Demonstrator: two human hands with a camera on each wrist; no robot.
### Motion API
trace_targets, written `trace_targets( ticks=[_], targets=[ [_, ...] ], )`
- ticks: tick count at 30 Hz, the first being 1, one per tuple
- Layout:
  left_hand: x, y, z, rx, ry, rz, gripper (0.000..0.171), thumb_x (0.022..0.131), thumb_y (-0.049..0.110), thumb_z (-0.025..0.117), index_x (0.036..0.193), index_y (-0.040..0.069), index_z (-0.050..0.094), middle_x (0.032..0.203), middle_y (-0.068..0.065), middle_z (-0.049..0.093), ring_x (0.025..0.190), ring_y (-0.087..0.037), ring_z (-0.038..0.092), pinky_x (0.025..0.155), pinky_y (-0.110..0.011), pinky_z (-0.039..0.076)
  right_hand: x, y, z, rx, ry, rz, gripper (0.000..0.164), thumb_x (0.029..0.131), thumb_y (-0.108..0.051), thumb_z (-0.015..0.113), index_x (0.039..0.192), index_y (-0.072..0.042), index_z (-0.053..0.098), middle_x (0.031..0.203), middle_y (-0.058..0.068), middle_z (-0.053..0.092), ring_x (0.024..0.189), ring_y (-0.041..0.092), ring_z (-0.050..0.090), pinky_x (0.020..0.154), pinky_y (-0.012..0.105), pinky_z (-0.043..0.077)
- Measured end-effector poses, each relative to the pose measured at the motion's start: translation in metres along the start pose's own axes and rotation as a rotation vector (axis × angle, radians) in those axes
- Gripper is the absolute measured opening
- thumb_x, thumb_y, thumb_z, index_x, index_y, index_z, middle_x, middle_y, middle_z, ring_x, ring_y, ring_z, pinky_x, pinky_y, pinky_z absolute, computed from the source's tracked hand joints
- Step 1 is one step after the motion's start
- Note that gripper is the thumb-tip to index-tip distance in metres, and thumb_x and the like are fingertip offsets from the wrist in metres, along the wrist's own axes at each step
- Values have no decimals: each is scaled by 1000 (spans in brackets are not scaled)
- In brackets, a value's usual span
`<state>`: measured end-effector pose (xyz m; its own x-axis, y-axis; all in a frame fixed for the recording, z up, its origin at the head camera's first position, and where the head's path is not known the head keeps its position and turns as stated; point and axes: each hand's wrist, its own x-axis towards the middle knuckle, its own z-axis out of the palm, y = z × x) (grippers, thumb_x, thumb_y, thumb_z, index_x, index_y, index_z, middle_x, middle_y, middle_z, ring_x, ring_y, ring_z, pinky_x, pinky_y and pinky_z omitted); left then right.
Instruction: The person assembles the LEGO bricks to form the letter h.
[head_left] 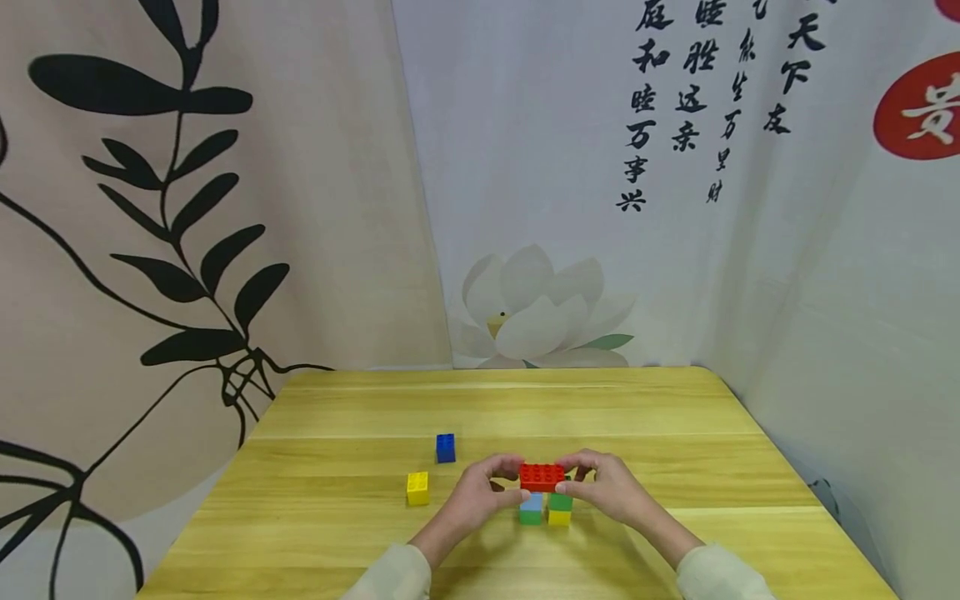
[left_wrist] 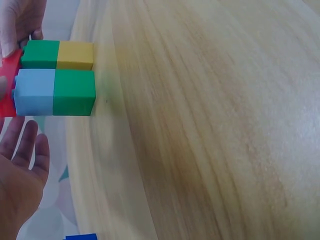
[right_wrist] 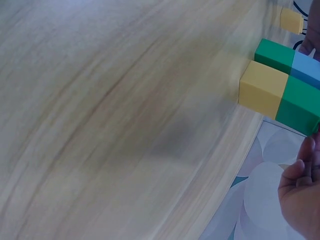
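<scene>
A red building brick (head_left: 542, 477) lies across the tops of two small stacks; whether it is pressed fully down I cannot tell. My left hand (head_left: 480, 490) pinches its left end between thumb and fingers, and my right hand (head_left: 611, 487) pinches the right end. The left stack has a light blue brick (left_wrist: 35, 92) over a green brick (left_wrist: 75, 93). In the right stack, another green brick (right_wrist: 301, 104) sits above a yellow brick (right_wrist: 262, 90). A narrow gap separates the stacks. Part of the red brick is covered by fingertips in the left wrist view.
On the wooden table (head_left: 337, 517), a loose blue brick (head_left: 446, 448) stands beyond my left hand. A loose yellow brick (head_left: 417, 488) is to that hand's left. Behind the table's far edge hangs a printed curtain (head_left: 540, 208).
</scene>
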<state>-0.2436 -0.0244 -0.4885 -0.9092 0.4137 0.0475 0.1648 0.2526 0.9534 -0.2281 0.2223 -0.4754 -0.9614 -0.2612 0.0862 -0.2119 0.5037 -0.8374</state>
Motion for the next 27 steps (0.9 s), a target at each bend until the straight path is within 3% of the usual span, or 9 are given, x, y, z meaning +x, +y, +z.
trace_targets(
  ticks=[4,9,16,21,27],
  targets=[
    [0,-1,2,18,-3,8,55,85,15,80,135,6,57,113,0,66,109,-26,58,90,-41,49,0,0,0,-6,-6,-6,37,87,-34,78,116,-12,71,103,-1,67,87,21,56,59,28,46],
    [0,-2,2,31,-5,11,52,86,11,78,134,8,58,112,-1,66,109,-26,59,90,-44,49,0,-2,0,-12,-8,-9,35,87,-33,78,114,-12,72,102,-1,66,87,22,55,59,28,47],
    [0,-5,-2,57,-19,14,52,87,21,78,135,13,59,119,0,66,113,-25,58,92,-44,48,2,-2,0,-25,-7,-16,33,86,-32,78,112,-13,72,101,-2,66,87,22,54,59,29,48],
    [1,-5,-2,36,-5,22,42,92,33,72,129,16,65,119,3,66,110,-22,58,87,-36,50,2,-3,1,-24,-9,-17,34,87,-32,78,113,-12,72,100,-2,65,86,22,54,58,28,47],
    [1,-5,-2,25,4,28,34,93,32,71,123,15,70,117,3,67,104,-22,58,81,-34,50,2,-1,1,-15,-19,-8,36,87,-34,78,115,-13,72,101,-2,66,87,22,54,59,29,47]
  ],
)
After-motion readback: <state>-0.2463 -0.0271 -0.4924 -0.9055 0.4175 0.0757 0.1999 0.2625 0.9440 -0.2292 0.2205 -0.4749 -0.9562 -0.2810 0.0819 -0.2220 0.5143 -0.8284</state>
